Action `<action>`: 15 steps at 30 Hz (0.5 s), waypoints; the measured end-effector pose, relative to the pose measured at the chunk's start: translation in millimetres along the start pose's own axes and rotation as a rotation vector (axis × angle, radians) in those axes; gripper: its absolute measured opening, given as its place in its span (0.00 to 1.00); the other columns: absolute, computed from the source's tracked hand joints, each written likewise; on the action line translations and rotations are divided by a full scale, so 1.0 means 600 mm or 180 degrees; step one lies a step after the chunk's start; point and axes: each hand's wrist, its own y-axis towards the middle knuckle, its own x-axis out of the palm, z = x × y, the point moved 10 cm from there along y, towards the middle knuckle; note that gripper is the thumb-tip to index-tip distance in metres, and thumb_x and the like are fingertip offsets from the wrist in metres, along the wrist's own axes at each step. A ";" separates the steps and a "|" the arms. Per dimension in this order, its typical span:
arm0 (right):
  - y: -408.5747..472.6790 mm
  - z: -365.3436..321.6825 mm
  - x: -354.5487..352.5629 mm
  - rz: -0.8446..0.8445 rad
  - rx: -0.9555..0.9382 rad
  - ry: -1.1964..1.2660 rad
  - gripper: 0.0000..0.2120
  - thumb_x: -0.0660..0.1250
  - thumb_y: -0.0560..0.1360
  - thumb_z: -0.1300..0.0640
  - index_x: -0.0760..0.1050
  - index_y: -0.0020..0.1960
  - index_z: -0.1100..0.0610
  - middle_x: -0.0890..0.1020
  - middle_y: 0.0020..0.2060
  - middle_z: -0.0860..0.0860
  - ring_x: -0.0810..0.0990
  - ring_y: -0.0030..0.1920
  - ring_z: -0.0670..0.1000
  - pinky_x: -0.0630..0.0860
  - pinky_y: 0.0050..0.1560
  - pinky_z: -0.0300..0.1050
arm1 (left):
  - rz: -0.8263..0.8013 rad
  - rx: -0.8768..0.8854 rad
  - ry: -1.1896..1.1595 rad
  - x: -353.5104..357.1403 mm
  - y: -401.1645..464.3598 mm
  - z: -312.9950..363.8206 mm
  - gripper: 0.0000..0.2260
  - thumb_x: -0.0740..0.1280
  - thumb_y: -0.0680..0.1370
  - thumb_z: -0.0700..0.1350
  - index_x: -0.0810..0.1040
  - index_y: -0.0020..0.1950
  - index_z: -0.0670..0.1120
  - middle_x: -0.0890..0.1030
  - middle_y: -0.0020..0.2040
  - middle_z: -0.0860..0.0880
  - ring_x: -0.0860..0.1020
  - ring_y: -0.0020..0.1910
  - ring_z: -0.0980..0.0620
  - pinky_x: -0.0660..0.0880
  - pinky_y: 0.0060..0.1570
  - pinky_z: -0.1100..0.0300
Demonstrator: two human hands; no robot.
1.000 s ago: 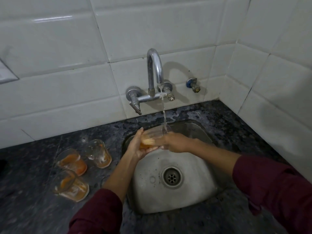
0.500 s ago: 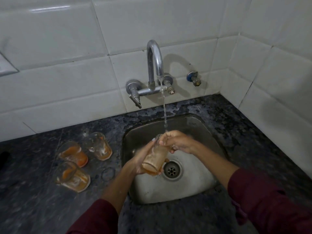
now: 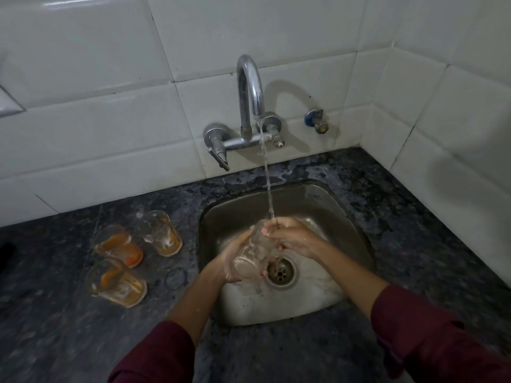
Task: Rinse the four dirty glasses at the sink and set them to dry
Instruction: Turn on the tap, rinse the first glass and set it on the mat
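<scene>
Over the steel sink point(image 3: 318, 200) I hold a clear glass point(image 3: 250, 261), tilted, its mouth up under the running water. My left hand point(image 3: 231, 258) cups its base and side. My right hand point(image 3: 293, 236) grips its rim, with fingers at or inside the mouth. The glass looks nearly free of orange residue. Three dirty glasses with orange dregs stand on the dark counter to the left of the sink: one at the back point(image 3: 161, 233), one in the middle point(image 3: 119, 246), one nearest me point(image 3: 117, 281).
A chrome tap point(image 3: 249, 100) on the white tiled wall pours a thin stream into the sink. The drain point(image 3: 282, 270) lies just right of the glass. A small valve point(image 3: 316, 121) sticks out of the wall further right. A wet ring point(image 3: 176, 277) marks the counter.
The glass came down from high under the tap to just above the drain and turned more upright. Its orange residue has mostly washed out. The three other glasses have not moved.
</scene>
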 end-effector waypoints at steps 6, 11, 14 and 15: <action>0.001 -0.068 -0.017 0.0244 -0.0509 -0.0800 0.11 0.56 0.81 0.59 0.77 0.52 0.62 0.77 0.36 0.49 0.74 0.34 0.42 0.69 0.31 0.34 | 0.0303 0.0528 0.0917 -0.010 -0.002 0.037 0.10 0.73 0.70 0.46 0.84 0.48 0.44 0.83 0.49 0.40 0.82 0.44 0.45 0.80 0.44 0.49; -0.007 -0.137 -0.022 0.0454 -0.0815 -0.1545 0.13 0.59 0.79 0.62 0.80 0.41 0.60 0.80 0.31 0.50 0.78 0.34 0.43 0.73 0.41 0.35 | 0.0905 0.1598 0.1673 0.005 -0.003 0.095 0.24 0.75 0.65 0.43 0.74 0.60 0.48 0.80 0.54 0.43 0.80 0.49 0.49 0.79 0.46 0.54; -0.010 -0.161 -0.019 0.0890 -0.0936 -0.2211 0.12 0.61 0.77 0.61 0.80 0.38 0.59 0.83 0.36 0.55 0.81 0.40 0.51 0.77 0.48 0.45 | 0.1407 0.2147 0.2305 0.023 -0.018 0.121 0.24 0.77 0.66 0.41 0.70 0.58 0.50 0.79 0.51 0.50 0.79 0.47 0.56 0.77 0.42 0.64; -0.011 -0.166 -0.017 0.1048 -0.0994 -0.2293 0.12 0.60 0.77 0.60 0.79 0.37 0.57 0.83 0.37 0.55 0.82 0.43 0.54 0.77 0.50 0.47 | 0.1580 0.2333 0.2523 0.031 -0.026 0.128 0.24 0.76 0.68 0.41 0.69 0.59 0.51 0.79 0.50 0.53 0.79 0.46 0.59 0.76 0.40 0.68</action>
